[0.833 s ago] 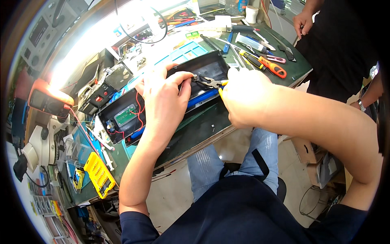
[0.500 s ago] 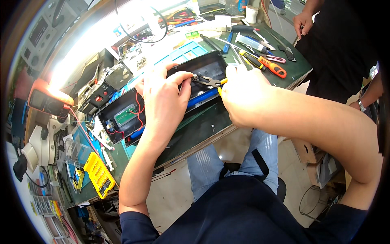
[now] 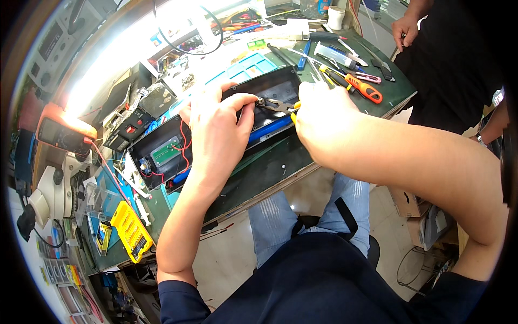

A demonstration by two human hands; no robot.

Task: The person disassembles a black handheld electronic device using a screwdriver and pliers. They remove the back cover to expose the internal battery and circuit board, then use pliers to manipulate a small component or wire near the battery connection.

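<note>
Pliers with yellow handles (image 3: 278, 106) are gripped in my right hand (image 3: 326, 119), their metal jaws pointing left inside a long black plastic case (image 3: 266, 81). My left hand (image 3: 216, 129) spans the case, thumb and forefinger pinched at a small metal part (image 3: 260, 102) by the jaw tips; the part is too small to make out clearly. The case's left section holds a green circuit board (image 3: 165, 153) with red wires. A blue cylindrical piece (image 3: 264, 131) lies along the near side, partly hidden by my hands.
Screwdrivers (image 3: 364, 88), other tools and a blue tray (image 3: 243, 67) crowd the bench (image 3: 275, 162). An orange multimeter (image 3: 65, 135), microscope (image 3: 43, 205) and yellow bit case (image 3: 129, 229) are at left. Another person's hand (image 3: 404, 32) hangs at upper right, beside the bench.
My right hand has shifted slightly upward on the pliers. My left hand stays nearly in place, still pinching at the jaw tips.
</note>
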